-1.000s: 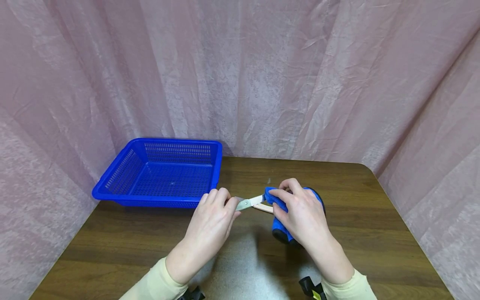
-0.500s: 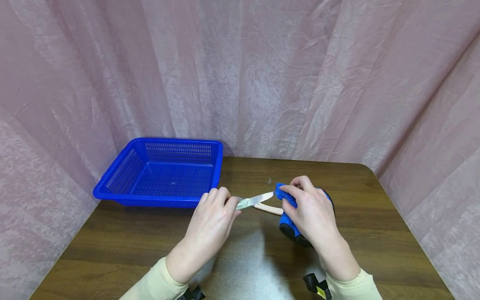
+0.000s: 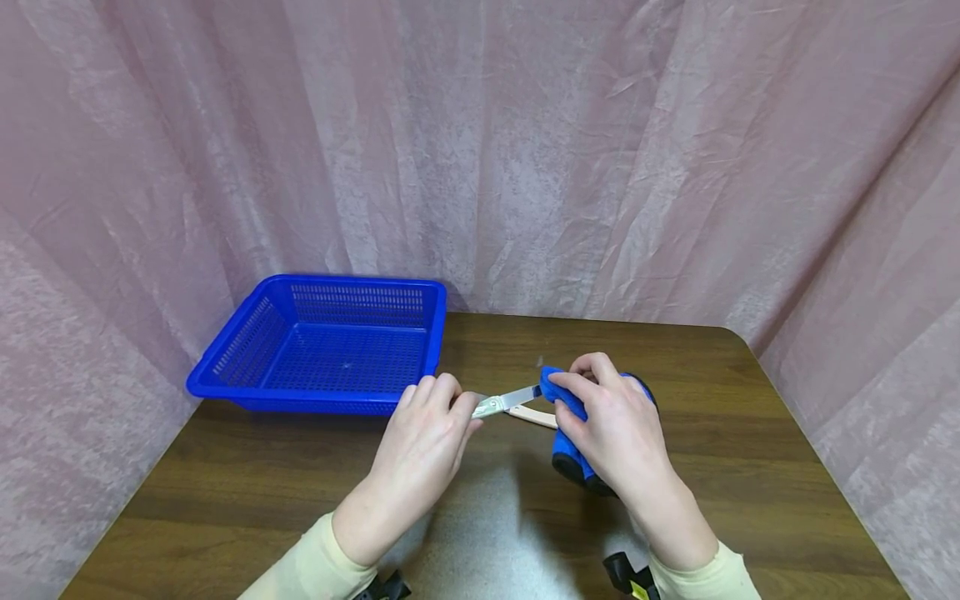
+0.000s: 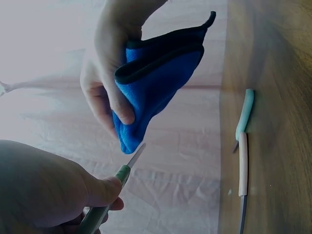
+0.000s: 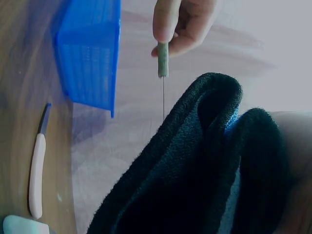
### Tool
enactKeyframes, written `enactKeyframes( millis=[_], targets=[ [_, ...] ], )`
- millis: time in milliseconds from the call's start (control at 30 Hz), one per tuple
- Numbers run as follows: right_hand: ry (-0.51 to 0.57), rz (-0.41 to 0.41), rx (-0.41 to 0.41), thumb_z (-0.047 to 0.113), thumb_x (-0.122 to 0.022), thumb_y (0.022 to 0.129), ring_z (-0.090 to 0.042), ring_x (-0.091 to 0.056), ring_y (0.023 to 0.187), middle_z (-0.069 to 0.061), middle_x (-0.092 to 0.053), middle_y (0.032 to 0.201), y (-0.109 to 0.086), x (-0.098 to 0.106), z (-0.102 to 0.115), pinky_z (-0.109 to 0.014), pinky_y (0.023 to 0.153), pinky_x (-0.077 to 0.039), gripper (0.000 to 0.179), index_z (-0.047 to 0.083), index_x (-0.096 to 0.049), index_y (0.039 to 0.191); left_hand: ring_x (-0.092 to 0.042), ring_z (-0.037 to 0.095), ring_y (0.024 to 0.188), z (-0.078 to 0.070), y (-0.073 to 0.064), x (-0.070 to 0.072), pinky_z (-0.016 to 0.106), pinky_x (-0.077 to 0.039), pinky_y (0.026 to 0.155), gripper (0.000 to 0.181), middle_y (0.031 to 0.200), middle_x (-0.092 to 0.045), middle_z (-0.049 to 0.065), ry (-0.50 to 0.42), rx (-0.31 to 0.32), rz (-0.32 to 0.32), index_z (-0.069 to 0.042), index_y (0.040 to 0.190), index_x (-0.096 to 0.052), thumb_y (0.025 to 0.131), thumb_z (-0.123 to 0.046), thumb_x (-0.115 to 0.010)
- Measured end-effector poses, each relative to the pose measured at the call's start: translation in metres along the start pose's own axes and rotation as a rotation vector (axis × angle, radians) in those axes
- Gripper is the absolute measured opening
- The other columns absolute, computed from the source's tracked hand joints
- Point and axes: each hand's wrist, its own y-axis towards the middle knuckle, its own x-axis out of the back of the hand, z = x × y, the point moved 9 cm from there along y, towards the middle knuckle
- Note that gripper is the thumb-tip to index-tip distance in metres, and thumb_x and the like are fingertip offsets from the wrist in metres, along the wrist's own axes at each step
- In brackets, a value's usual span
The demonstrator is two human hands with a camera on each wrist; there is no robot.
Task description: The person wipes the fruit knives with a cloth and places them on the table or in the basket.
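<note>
My left hand (image 3: 423,442) holds a small knife by its pale green handle, the blade (image 3: 519,397) pointing right. In my right hand (image 3: 618,429) is a folded blue cloth (image 4: 156,90) with black edging, pinched between thumb and fingers at the blade's tip end. The left wrist view shows most of the blade bare, with its tip by the cloth's lower corner. Whether the cloth wraps both sides of the tip cannot be told. Below the hands, a knife with a cream-pink handle (image 3: 534,415) lies on the table, beside a mint-green handle (image 4: 245,113).
A blue plastic basket (image 3: 315,402) with slotted walls stands at the back left of the wooden table (image 3: 712,392). Pink curtains (image 3: 480,167) hang behind and to the sides. The table's right corner is rounded.
My right hand with the cloth slid right, out to the blade's tip, then came back a little to the left over it. My left hand and the knife have hardly moved.
</note>
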Motion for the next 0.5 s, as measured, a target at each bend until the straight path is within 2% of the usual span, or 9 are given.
enactKeyframes(
  millis=[300,500],
  targets=[
    [0.002,-0.011,0.123,0.008,-0.092,0.085,-0.018,-0.071,0.087,-0.004,-0.067,0.114,-0.003,-0.006,0.025,-0.049,0.082,-0.056,0.033,0.014,-0.086,0.117,-0.053,0.031,0.079,0.000,0.000,-0.001,0.040,-0.040,0.068,0.025,0.092,-0.055,0.006,0.009,0.000,0.004,-0.007,0.105,-0.074,0.091,-0.018,-0.091],
    [0.003,-0.006,0.182,0.009,-0.094,0.083,-0.019,-0.071,0.087,-0.004,-0.067,0.113,-0.005,-0.011,0.036,-0.046,0.081,-0.056,0.034,0.015,-0.086,0.115,-0.053,0.029,0.079,-0.001,0.000,-0.001,0.039,-0.040,0.068,0.024,0.093,-0.055,0.005,0.011,-0.007,0.009,-0.008,0.107,-0.075,0.093,-0.020,-0.090]
  ],
)
